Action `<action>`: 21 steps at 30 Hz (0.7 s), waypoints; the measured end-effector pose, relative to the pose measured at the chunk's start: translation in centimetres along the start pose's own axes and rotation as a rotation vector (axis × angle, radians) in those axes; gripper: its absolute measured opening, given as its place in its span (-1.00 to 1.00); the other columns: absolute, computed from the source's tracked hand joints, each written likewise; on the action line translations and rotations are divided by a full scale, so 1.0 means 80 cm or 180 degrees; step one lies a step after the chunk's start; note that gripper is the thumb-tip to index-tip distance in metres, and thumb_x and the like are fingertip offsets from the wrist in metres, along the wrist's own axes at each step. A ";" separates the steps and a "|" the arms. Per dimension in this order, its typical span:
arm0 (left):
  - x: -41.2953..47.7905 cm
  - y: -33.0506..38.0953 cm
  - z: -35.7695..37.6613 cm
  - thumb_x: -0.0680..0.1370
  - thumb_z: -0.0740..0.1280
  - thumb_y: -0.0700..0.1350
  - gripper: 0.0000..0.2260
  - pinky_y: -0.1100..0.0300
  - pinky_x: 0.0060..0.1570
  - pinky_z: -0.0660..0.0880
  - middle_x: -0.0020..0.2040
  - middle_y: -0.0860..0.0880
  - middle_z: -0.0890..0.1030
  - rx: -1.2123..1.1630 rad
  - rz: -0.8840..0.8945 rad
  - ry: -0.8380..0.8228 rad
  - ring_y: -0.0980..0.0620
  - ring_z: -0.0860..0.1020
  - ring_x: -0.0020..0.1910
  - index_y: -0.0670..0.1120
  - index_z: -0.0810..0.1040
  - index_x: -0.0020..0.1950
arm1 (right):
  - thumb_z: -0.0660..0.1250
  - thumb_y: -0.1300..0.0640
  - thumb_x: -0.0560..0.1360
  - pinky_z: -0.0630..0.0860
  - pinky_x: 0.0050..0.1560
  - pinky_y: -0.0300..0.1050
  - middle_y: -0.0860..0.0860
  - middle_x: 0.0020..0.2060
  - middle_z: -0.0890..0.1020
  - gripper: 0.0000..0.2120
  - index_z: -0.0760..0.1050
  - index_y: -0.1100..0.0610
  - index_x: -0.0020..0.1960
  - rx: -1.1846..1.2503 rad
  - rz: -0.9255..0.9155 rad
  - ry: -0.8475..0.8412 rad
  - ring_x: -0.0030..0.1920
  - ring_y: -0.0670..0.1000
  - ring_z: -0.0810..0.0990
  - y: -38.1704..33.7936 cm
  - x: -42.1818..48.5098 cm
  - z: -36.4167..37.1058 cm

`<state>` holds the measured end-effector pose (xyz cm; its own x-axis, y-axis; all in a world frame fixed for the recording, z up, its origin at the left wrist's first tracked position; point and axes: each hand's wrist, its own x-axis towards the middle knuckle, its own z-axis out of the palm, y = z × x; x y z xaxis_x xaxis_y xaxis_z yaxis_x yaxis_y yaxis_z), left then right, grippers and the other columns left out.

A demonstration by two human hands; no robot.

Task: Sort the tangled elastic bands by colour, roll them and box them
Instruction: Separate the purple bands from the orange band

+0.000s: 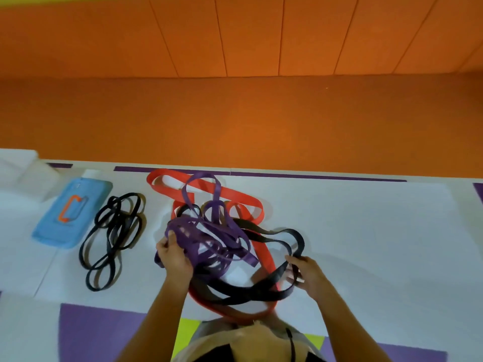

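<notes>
1. At 9 o'clock of the tangle, a flat blue case point(72, 212) with an orange clasp on its face; contents hidden; long axis running from 7 to 1 o'clock
2. At 10 o'clock, past the case, a blurred white box point(18, 168); cannot tell what is inside
3. Between case and tangle, thin black bands point(116, 226) laid apart in loose loops on the white mat point(366, 231), stretched along 7 to 1 o'clock
4. In the middle, one heap: purple bands point(184, 227) bunched on top towards 9 o'clock, red bands point(235, 195) beneath, reaching from 11 o'clock down to 6 o'clock, and a wide black band point(277, 276) sweeping from 3 round to 6 o'clock
5. Left hand point(173, 257): fingers curled round the purple bunch at its 9 o'clock edge, grasping it
6. Right hand point(305, 275): fingers pinching the wide black band at the heap's 4 o'clock edge
</notes>
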<state>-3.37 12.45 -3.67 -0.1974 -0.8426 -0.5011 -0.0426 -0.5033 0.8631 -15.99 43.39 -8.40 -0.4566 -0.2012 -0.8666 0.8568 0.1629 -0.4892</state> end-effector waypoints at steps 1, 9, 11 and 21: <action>0.004 0.007 -0.001 0.77 0.23 -0.07 -0.82 0.03 -0.13 0.70 0.17 -0.24 0.53 -0.0252 -0.0140 0.0077 -0.16 0.60 -0.10 -0.16 0.41 0.27 | 0.55 0.14 0.54 0.65 0.04 0.06 0.10 -0.20 0.65 -0.79 0.58 0.21 0.05 -0.0019 0.0037 -0.0069 -0.08 0.10 0.63 -0.002 0.001 0.002; 0.022 0.022 -0.019 0.70 0.37 -0.04 -0.72 -0.27 0.21 0.62 0.05 -0.33 0.67 0.1386 -0.0139 0.0331 -0.36 0.67 0.08 -0.27 0.61 0.06 | 0.53 0.11 0.54 0.61 0.14 0.12 0.19 0.00 0.76 -0.69 0.63 0.24 0.21 -0.0070 -0.0323 -0.0126 0.03 0.16 0.70 -0.024 0.004 0.025; 0.012 0.021 -0.017 0.72 0.31 0.01 -0.60 -0.36 0.39 0.46 0.40 -0.36 0.53 0.2108 0.0016 0.0347 -0.41 0.51 0.40 -0.20 0.49 0.47 | 0.47 0.00 0.59 0.64 0.10 0.10 0.17 -0.08 0.75 -0.71 0.67 0.21 0.16 0.0087 -0.0541 -0.0195 -0.03 0.16 0.71 -0.043 -0.006 0.031; -0.117 -0.017 0.043 0.40 0.51 0.46 -0.48 0.03 0.35 0.53 0.17 0.25 0.66 0.3467 0.0362 -0.3783 0.26 0.61 0.22 0.35 0.48 0.28 | 0.35 0.16 0.65 0.71 0.05 0.15 0.30 0.15 0.71 -0.77 0.67 0.27 0.19 0.0177 -0.1242 -0.1678 0.11 0.27 0.73 -0.158 -0.099 0.064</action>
<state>-4.81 21.63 0.08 -0.8338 0.0137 -0.5519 -0.5124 0.3528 0.7829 -21.96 37.98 5.12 -0.5697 -0.6840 -0.4555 0.6696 -0.0650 -0.7399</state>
